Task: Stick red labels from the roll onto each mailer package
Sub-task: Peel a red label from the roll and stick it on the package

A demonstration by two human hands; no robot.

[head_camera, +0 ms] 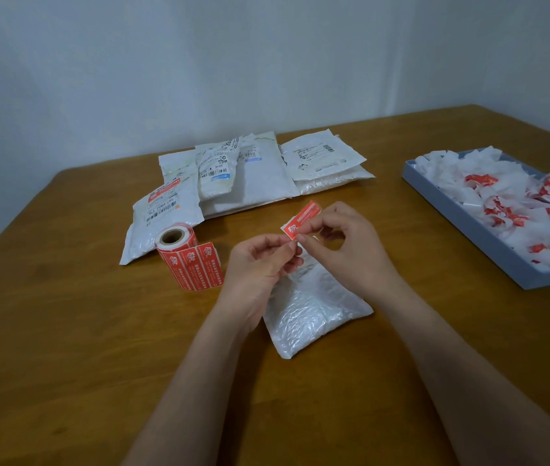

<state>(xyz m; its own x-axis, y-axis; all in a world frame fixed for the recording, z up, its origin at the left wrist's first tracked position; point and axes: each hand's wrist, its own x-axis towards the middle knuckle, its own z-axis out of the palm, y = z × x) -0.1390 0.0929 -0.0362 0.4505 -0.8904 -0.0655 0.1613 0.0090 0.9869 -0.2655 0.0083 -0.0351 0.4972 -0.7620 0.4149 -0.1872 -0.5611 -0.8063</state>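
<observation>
Table [65, 331] bears a mailer pile [250, 173] at twelve o'clock; tray [462, 227] at two; one mailer [314, 311] centre; roll [186, 257] at ten; left hand [257, 267] and right hand [344, 240] both pinch a label [300, 220] above the mailer.

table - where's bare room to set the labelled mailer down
Bare wood on the table runs left of the label roll and across the near edge. A strip lies between the right hand and grey tray. Crowded: the mailer pile behind, and the mailer under the hands.

Glossy crinkled plastic mailer [314, 307], wooden table [65, 331]
</observation>
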